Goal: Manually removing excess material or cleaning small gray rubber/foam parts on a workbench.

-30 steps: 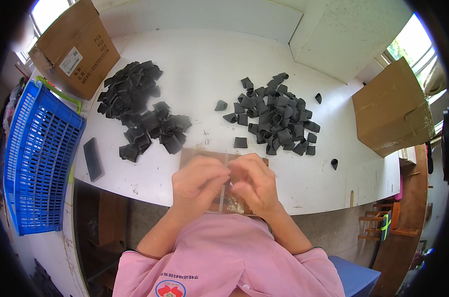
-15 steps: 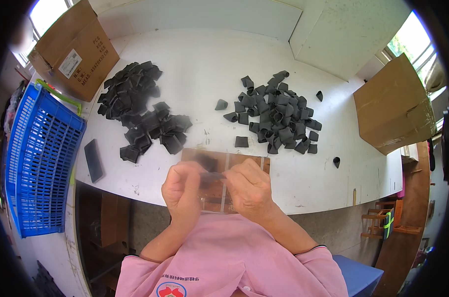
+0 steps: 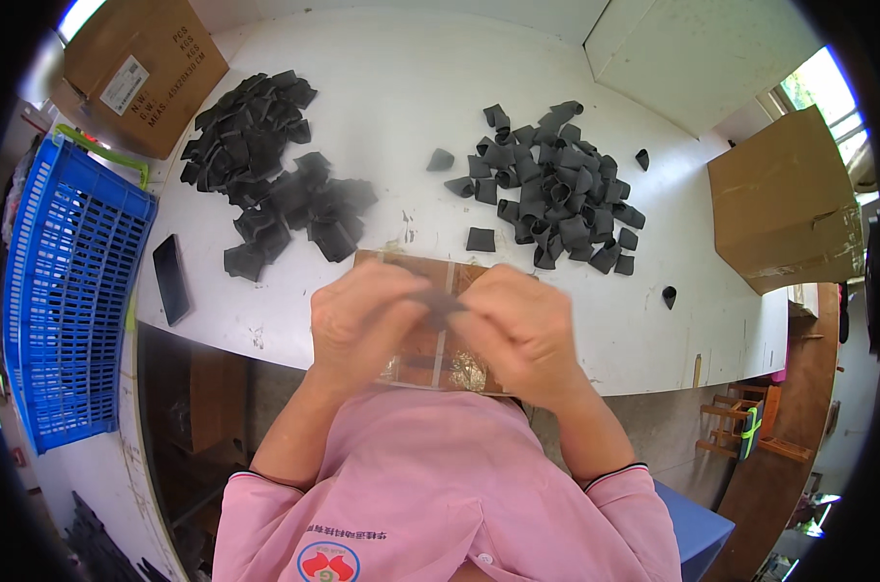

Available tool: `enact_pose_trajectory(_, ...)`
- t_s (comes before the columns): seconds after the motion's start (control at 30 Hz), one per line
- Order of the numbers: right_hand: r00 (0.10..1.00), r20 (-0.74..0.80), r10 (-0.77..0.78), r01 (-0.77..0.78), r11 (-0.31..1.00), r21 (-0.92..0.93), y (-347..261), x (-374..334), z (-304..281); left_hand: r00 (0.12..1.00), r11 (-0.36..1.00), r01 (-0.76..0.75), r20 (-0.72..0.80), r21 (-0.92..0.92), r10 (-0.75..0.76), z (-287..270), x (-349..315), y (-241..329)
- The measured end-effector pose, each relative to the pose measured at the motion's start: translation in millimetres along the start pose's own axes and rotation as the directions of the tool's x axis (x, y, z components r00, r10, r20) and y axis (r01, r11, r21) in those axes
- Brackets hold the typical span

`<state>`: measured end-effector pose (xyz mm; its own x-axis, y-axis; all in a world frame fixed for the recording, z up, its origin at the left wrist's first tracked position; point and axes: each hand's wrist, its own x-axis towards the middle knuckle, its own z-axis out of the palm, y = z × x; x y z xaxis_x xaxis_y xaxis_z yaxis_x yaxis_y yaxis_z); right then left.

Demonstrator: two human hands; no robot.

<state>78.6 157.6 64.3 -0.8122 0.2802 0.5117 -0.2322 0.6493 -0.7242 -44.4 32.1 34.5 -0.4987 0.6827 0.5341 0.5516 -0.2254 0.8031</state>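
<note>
My left hand (image 3: 357,315) and my right hand (image 3: 522,330) are close together, fingers pinched on one small black piece of sheet material (image 3: 444,303) stretched between them. Motion blurs the piece, and my fingers cover much of it. Below my hands, a brown taped cardboard sheet (image 3: 416,372) lies at the table's near edge. Beyond my left hand is a heap of flat black pieces (image 3: 299,199). Farther right, another heap holds black pieces curled into short tubes (image 3: 561,189). A single black piece (image 3: 480,239) lies flat between that heap and the cardboard.
On the white table (image 3: 401,107), a dark phone (image 3: 170,279) lies by the left edge. A blue plastic basket (image 3: 71,301) stands far left, near a cardboard box (image 3: 154,82). Another cardboard box (image 3: 784,204) is at the right. A blue stool (image 3: 697,529) sits beside me.
Both hands have risen farther over the cardboard, and their wrists have spread apart. They still grip the black piece, which has changed angle. The whole view has shifted slightly.
</note>
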Motion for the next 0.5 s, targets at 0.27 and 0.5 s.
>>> enact_pose_trajectory(0.27, 0.702, 0.026, 0.711, -0.582, 0.553, 0.596, 42, -33, 2, 0.889, 0.781, 0.441, -0.093, 0.443, -0.449, 4, -41, -59)
enact_pose_trajectory(0.5, 0.707, 0.242, 0.664, -0.706, 0.676, 0.21, 42, -64, 29, 0.9, 0.752, 0.205, 0.181, 0.627, -0.397, -2, -56, -80)
